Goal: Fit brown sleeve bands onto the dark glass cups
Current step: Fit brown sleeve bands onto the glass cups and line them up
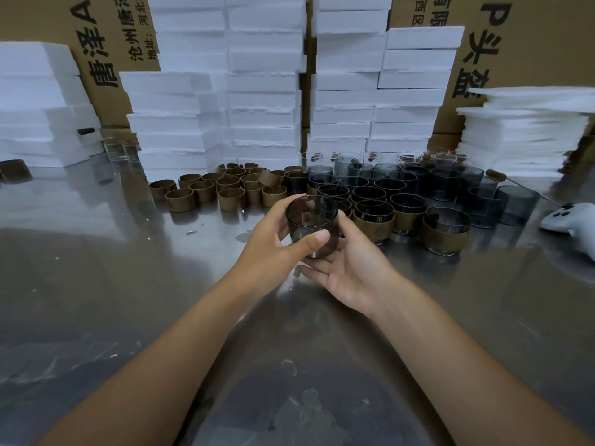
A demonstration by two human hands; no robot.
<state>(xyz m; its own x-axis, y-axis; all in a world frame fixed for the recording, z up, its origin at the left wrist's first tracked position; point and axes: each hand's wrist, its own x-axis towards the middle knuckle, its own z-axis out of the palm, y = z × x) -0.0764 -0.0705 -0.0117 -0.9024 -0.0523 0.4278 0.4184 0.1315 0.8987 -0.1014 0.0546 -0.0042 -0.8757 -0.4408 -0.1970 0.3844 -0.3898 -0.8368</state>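
Together, left hand and right hand curled their fingers round a bare dark glass cup above the counter, with brown sleeve bands behind.

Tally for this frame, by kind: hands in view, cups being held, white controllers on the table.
Hands: 2 (left hand, right hand)
Cups held: 1 (dark cup, no band on it)
White controller: 1
Total: 4

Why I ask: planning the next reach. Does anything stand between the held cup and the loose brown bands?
Nothing visible does. The left hand and right hand hold the dark cup; only bare table lies between it and the loose bands, back left. The sleeved cups stand right of that path.
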